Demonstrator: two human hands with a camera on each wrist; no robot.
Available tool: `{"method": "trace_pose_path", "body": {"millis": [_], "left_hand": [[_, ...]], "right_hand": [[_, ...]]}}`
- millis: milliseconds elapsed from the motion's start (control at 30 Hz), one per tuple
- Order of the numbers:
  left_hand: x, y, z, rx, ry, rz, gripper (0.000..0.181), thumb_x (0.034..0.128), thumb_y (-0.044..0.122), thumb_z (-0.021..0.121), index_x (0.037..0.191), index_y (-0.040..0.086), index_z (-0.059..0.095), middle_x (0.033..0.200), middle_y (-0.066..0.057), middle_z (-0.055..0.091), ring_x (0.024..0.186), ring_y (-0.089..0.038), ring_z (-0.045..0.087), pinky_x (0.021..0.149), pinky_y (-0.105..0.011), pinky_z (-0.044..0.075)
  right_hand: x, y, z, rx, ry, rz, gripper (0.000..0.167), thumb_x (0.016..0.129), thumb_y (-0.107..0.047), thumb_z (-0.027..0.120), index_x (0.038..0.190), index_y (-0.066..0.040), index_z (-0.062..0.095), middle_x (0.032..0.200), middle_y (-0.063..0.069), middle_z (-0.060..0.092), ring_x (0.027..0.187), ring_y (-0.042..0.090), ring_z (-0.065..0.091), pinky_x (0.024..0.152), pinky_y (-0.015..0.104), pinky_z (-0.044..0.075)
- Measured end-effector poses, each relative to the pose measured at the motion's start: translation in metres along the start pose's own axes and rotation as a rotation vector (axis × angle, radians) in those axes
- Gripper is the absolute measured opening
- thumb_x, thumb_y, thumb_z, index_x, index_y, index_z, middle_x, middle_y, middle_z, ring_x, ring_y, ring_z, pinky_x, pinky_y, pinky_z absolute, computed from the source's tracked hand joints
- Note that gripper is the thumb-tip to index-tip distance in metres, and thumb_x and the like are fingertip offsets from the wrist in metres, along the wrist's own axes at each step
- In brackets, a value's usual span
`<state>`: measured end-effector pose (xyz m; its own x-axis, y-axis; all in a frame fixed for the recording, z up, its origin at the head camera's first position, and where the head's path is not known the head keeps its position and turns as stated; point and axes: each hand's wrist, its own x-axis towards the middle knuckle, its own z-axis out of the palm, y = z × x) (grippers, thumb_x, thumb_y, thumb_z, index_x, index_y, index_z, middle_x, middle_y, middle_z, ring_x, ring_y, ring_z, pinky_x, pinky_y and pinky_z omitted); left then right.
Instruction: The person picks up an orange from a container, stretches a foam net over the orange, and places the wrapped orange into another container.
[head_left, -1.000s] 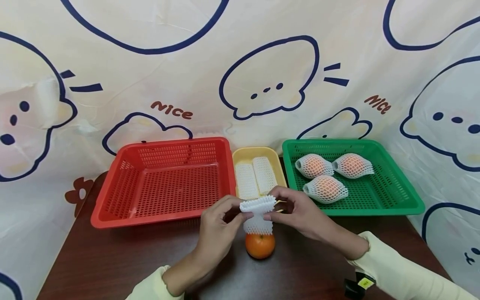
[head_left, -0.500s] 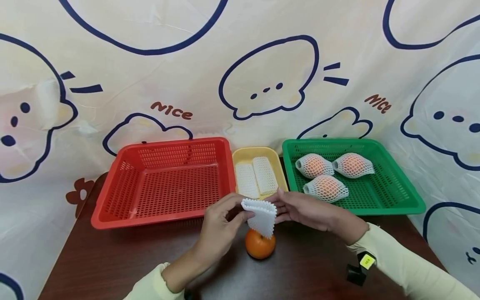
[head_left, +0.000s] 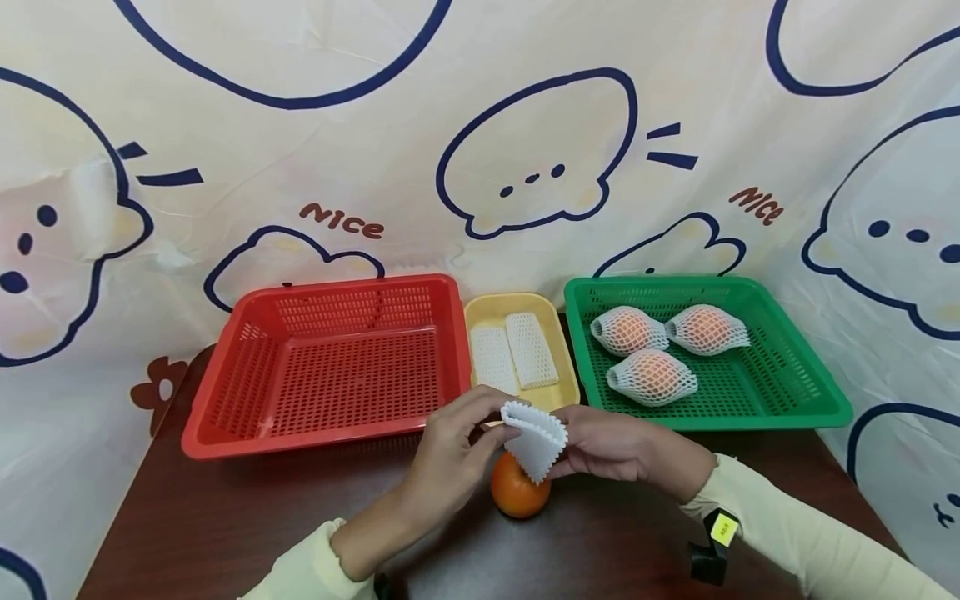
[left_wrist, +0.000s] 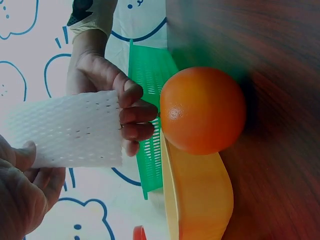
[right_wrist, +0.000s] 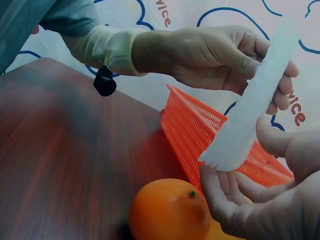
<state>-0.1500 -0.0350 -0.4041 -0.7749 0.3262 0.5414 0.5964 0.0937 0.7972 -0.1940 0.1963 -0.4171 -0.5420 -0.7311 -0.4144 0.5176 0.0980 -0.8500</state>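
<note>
My left hand pinches a white foam net sleeve near its upper end, thumb in front and fingers behind. The sleeve looks flat and tilted, its lower end just above an orange. Beside that lower end is my right hand, partly behind the sleeve in the head view. In the right wrist view its thumb touches the sleeve's edge and its fingers lie spread below the end. The orange rests on the table, stem upward, apart from the sleeve in the left wrist view.
A red basket stands at the left. Behind the hands, a yellow tray holds two flat foam sleeves. The green basket at the right contains three net-wrapped fruits. A patterned cloth hangs behind.
My right hand first let go of the sleeve's upper part, then shifted lower beside its bottom end. The left hand has moved slightly right, tilting the sleeve. The orange has stayed put.
</note>
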Motion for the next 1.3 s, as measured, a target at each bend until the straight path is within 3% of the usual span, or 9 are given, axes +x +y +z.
{"method": "trace_pose_path", "body": {"millis": [200, 467, 600, 767, 933, 1033, 1100, 1200, 1300], "left_hand": [[0.0, -0.003, 0.001, 0.033, 0.0, 0.055, 0.02, 0.0909, -0.002, 0.072, 0.109, 0.005, 0.072, 0.108, -0.006, 0.072, 0.101, -0.016, 0.07, 0.088, -0.029, 0.061], [0.001, -0.003, 0.001, 0.051, 0.0, 0.092, 0.022, 0.0905, -0.005, 0.072, 0.11, 0.005, 0.072, 0.107, -0.005, 0.072, 0.101, -0.016, 0.071, 0.088, -0.028, 0.061], [0.001, -0.001, 0.0, 0.075, -0.005, 0.089, 0.022, 0.0924, -0.003, 0.07, 0.112, 0.007, 0.071, 0.109, -0.004, 0.072, 0.103, -0.016, 0.07, 0.091, -0.028, 0.06], [0.001, 0.001, -0.001, 0.063, 0.027, 0.054, 0.029, 0.0932, 0.001, 0.071, 0.121, 0.008, 0.07, 0.116, -0.005, 0.071, 0.11, -0.017, 0.069, 0.095, -0.03, 0.059], [0.001, 0.001, -0.002, -0.03, 0.083, -0.05, 0.042, 0.0934, -0.002, 0.068, 0.134, 0.004, 0.062, 0.13, -0.008, 0.064, 0.127, -0.024, 0.063, 0.106, -0.032, 0.053], [0.001, 0.001, -0.002, -0.067, 0.121, -0.185, 0.039, 0.0984, -0.002, 0.062, 0.137, 0.004, 0.059, 0.134, -0.01, 0.063, 0.13, -0.027, 0.061, 0.108, -0.03, 0.052], [-0.001, 0.0, -0.002, -0.079, 0.125, -0.306, 0.037, 0.102, 0.002, 0.058, 0.139, 0.006, 0.057, 0.133, -0.009, 0.064, 0.127, -0.026, 0.062, 0.103, -0.028, 0.054], [-0.002, -0.002, 0.0, -0.16, 0.096, -0.464, 0.037, 0.1061, 0.007, 0.053, 0.143, 0.002, 0.052, 0.133, -0.015, 0.064, 0.125, -0.029, 0.063, 0.1, -0.031, 0.056], [-0.003, -0.003, 0.002, -0.278, 0.053, -0.562, 0.039, 0.1088, 0.011, 0.048, 0.144, -0.006, 0.047, 0.134, -0.024, 0.062, 0.122, -0.032, 0.063, 0.099, -0.036, 0.058]], "right_hand": [[0.002, 0.0, 0.001, -0.021, 0.057, 0.004, 0.044, 0.102, -0.007, 0.058, 0.14, 0.013, 0.045, 0.121, 0.009, 0.066, 0.107, 0.018, 0.067, 0.094, 0.034, 0.059], [0.002, -0.003, 0.003, -0.042, 0.065, 0.025, 0.037, 0.098, -0.003, 0.061, 0.131, 0.012, 0.054, 0.114, 0.005, 0.069, 0.1, 0.016, 0.067, 0.088, 0.03, 0.059], [0.003, -0.005, 0.003, -0.019, 0.069, 0.018, 0.034, 0.099, -0.003, 0.056, 0.13, 0.012, 0.055, 0.114, 0.007, 0.069, 0.099, 0.016, 0.068, 0.089, 0.03, 0.059], [0.004, -0.007, 0.001, 0.085, 0.025, -0.025, 0.044, 0.103, -0.003, 0.051, 0.144, 0.01, 0.043, 0.126, 0.007, 0.068, 0.112, 0.018, 0.066, 0.096, 0.031, 0.057], [0.006, -0.009, -0.001, 0.158, -0.005, -0.085, 0.052, 0.107, -0.01, 0.05, 0.152, 0.007, 0.03, 0.129, 0.005, 0.063, 0.115, 0.017, 0.062, 0.1, 0.031, 0.054], [0.008, -0.011, 0.002, 0.179, 0.011, -0.125, 0.051, 0.108, -0.017, 0.05, 0.149, 0.006, 0.031, 0.126, 0.005, 0.06, 0.111, 0.016, 0.06, 0.099, 0.029, 0.053], [0.009, -0.011, 0.003, 0.192, 0.016, -0.144, 0.051, 0.108, -0.018, 0.049, 0.149, 0.006, 0.03, 0.126, 0.005, 0.06, 0.11, 0.015, 0.06, 0.099, 0.029, 0.053], [0.009, -0.012, 0.004, 0.207, 0.008, -0.16, 0.054, 0.109, -0.017, 0.047, 0.152, 0.007, 0.026, 0.128, 0.004, 0.06, 0.114, 0.015, 0.06, 0.103, 0.029, 0.052], [0.012, -0.011, 0.005, 0.215, 0.004, -0.178, 0.053, 0.11, -0.017, 0.046, 0.151, 0.008, 0.026, 0.13, 0.005, 0.06, 0.118, 0.015, 0.06, 0.106, 0.03, 0.051]]}}
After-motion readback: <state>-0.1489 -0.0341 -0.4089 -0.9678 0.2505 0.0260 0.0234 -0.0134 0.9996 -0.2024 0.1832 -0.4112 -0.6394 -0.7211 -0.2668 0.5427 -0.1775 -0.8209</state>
